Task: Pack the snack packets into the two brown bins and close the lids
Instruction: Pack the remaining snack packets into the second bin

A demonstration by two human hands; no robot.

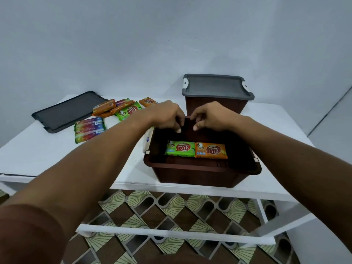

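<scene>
An open brown plastic bin (190, 166) sits at the near edge of a white table (38, 149), a little right of the middle of the view. Both hands reach to its far rim, at 12 o'clock on the bin. The left hand (167, 116) and the right hand (211, 116) lie side by side, close but apart, each with its fingers hooked over the rim and its thumb tip against the inner face of the far wall — both grip the bin itself and neither holds a packet. On the bin's floor two snack packets lie flat, touching end to end, toward the far wall: a green foil packet (180, 149) on the left and an orange foil packet (211, 150) on the right. At 12 to 1 o'clock from the open bin, just behind the hands, stands a second brown plastic bin (215, 106) with a grey rectangular lid (217, 85) seated on it. At 10 o'clock more packets lie on the table — two rainbow-striped packets (89, 128) side by side nearest, then a small heap of orange packets (104, 106), a loose green packet (128, 111) beside it, and a single orange packet (147, 101) farthest back. Farther out at 10 o'clock a loose dark grey lid (66, 111) lies flat near the table's far left corner. Under the table shows a brown-and-cream patterned floor (171, 206).
</scene>
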